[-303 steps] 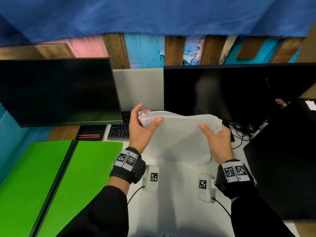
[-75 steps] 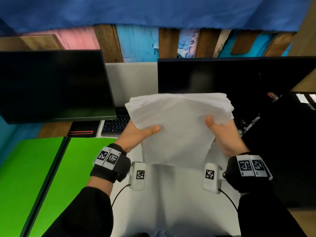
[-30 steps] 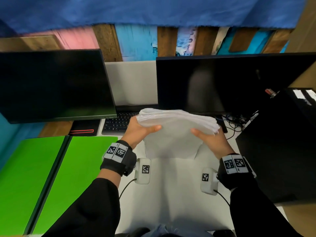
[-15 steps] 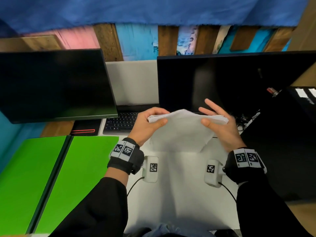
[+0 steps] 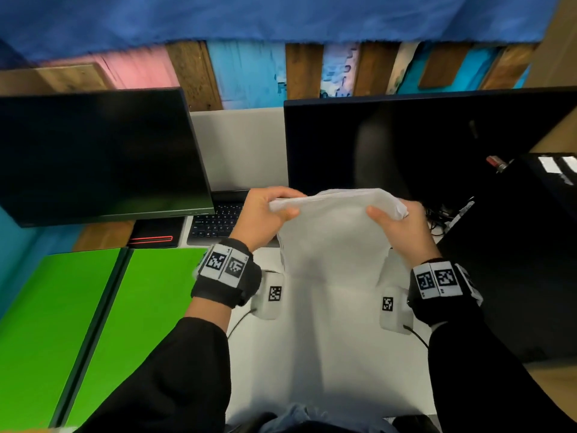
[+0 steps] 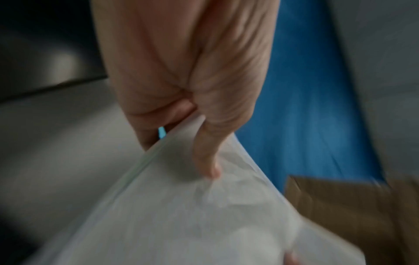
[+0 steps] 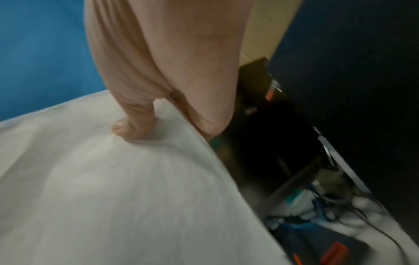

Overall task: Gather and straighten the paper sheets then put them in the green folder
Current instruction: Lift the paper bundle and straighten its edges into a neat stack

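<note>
A stack of white paper sheets [image 5: 331,235] stands upright on the white desk [image 5: 327,354], its bottom edge on the surface. My left hand [image 5: 268,210] grips the stack's upper left corner, thumb in front and fingers curled behind. My right hand [image 5: 396,223] grips the upper right corner the same way. In the left wrist view the thumb presses the paper sheets [image 6: 181,206]; in the right wrist view the thumb lies on the paper sheets [image 7: 102,188]. The green folder [image 5: 93,323] lies open and flat at the left of the desk.
Two dark monitors [image 5: 93,151] [image 5: 406,145] stand behind the paper, with a black keyboard [image 5: 215,220] between them. A black box [image 5: 524,260] stands at the right, with cables [image 5: 437,217] beside it. A blue cloth [image 5: 281,17] hangs above.
The right hand's fingers, spread half a second ago, have closed on the stack's corner. The stack stands a little taller and straighter than before, with both hands near the same place.
</note>
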The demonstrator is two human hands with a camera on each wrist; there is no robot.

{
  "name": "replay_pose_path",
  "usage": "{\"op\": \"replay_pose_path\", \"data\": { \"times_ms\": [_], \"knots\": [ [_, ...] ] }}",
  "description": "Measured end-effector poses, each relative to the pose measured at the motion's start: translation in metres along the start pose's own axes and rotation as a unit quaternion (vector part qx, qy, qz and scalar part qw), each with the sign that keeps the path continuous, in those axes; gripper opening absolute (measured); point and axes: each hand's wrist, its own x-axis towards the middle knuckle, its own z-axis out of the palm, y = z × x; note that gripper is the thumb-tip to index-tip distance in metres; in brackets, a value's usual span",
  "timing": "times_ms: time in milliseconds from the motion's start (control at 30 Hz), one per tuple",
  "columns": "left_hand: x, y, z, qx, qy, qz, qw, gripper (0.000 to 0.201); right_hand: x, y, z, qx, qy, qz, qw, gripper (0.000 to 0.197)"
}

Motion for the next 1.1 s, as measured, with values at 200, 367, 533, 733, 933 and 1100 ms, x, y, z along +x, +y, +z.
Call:
{"op": "replay_pose_path", "data": {
  "times_ms": [200, 367, 533, 733, 933, 1100],
  "knots": [
    [0.007, 0.038, 0.003, 0.366, -0.079, 0.054, 0.926, 0.037, -0.004, -0.042, 0.018, -0.067, -0.065, -0.115, 0.989, 0.013],
    [0.002, 0.035, -0.006, 0.282, -0.112, 0.029, 0.952, 0.018, -0.005, -0.024, 0.012, -0.069, -0.11, -0.049, 0.99, 0.013],
    [-0.006, 0.003, -0.047, 0.075, -0.036, -0.045, 0.996, 0.006, -0.013, 0.035, -0.026, -0.108, -0.126, 0.068, 0.984, 0.007],
    [-0.02, -0.043, -0.064, -0.062, 0.029, -0.107, 0.992, 0.016, -0.018, 0.065, -0.043, 0.024, -0.027, 0.141, 0.989, 0.018],
    [-0.026, -0.074, -0.036, -0.152, 0.071, -0.152, 0.974, 0.016, -0.015, 0.053, -0.025, 0.193, -0.002, 0.116, 0.974, 0.062],
    [-0.036, -0.093, -0.023, -0.189, 0.056, -0.137, 0.971, 0.043, -0.01, 0.048, -0.025, 0.189, -0.009, 0.068, 0.98, 0.044]
  ]
}}
